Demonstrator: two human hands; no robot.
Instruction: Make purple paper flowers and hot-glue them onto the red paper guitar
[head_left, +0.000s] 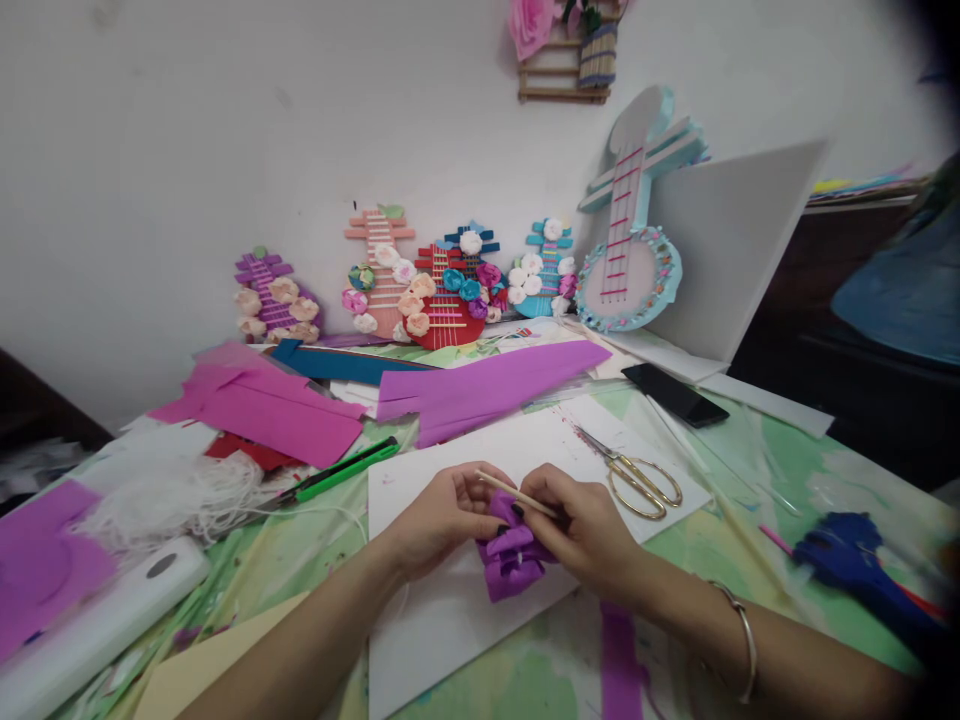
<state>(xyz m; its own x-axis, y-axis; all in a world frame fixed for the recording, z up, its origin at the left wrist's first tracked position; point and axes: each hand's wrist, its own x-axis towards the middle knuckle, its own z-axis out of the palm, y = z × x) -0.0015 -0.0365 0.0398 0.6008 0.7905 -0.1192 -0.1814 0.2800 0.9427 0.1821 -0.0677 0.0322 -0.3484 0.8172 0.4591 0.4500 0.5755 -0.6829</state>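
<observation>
My left hand (pixel 454 510) pinches the left side of a purple crepe paper flower (pixel 514 575), above a white board (pixel 420 620). Its petals hang below my fingers, and a bit of white shows among them. In my right hand (pixel 577 515) is a thin wooden stick (pixel 517 492), slanting across the top of the flower with its tip near my left fingers. The right fingers are also close against the purple paper; whether they grip it too is partly hidden. Gold-handled scissors (pixel 645 485) lie on the board to the right of my right hand.
Purple crepe paper (pixel 487 390), pink paper (pixel 277 405) and a green cutter (pixel 349 468) lie beyond the board. White string (pixel 180 495) is heaped at left. A phone (pixel 675 393) and a blue glue gun (pixel 847 560) are at right. Decorated paper instruments (pixel 450 320) lean along the wall.
</observation>
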